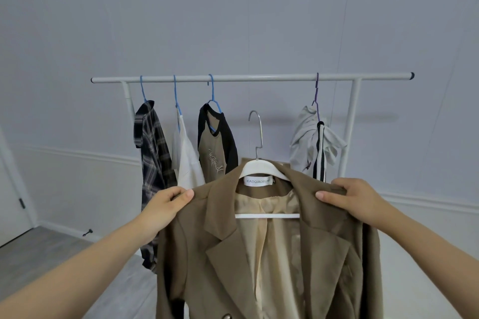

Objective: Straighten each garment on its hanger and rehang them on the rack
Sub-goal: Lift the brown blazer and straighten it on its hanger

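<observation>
- Left hand [166,204], right hand [355,197] each pinching brown blazer [233,254] shoulders, lower centre;
- Risk: white hanger [261,167] hook missing rack [259,77]; uneven pull slipping blazer off

A pale grey-blue wall [233,21] fills the upper and middle parts of the frame. A white moulding [77,154] runs across the wall at the left middle. A white door [10,204] with a dark hinge stands at the left edge. Grey wood-look floor [51,254] lies at the lower left, with a small dark doorstop [87,232] by the skirting.
</observation>
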